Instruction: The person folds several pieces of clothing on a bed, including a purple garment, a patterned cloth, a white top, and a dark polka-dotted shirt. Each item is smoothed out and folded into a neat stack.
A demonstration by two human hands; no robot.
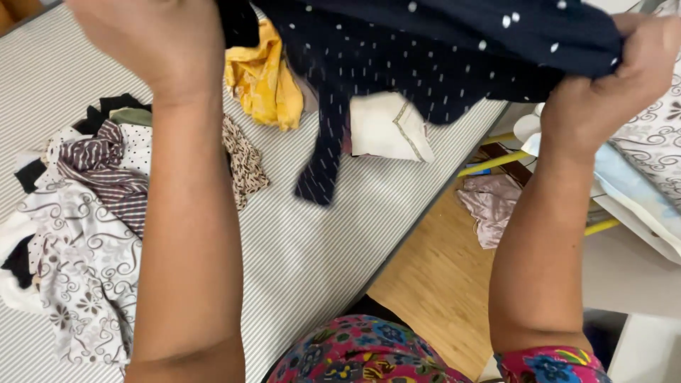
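We see both hands raised near the top of the view, holding up a dark navy fabric garment with small white dots (440, 57) between them. The left hand (152, 42) is closed at the garment's left edge; its fingers face away from us, so we see only the back of the hand and cannot see the grasp itself, though the cloth starts right beside it. The right hand (617, 78) is clenched on the garment's right end, with the cloth bunched inside the fist and spilling over its top. The garment stretches across the gap between the two hands and sags in the middle, and a narrow dotted strip (323, 159) hangs down from it, clear of the surface below.

Beneath the hands lies a bed with a grey-and-white striped cover (319, 248). On it, just behind the hanging strip, sit a crumpled yellow cloth (266, 81) and a folded white cloth with a thin border (386, 128). To the left of the left forearm lies a heap of mixed clothes in white swirl print, brown stripes and black (78, 227), with a leopard-print piece (245, 163) at its right edge.

On the wooden floor (433, 284) beside the bed we see a pale pink crumpled cloth (493, 206), well apart from the garment.
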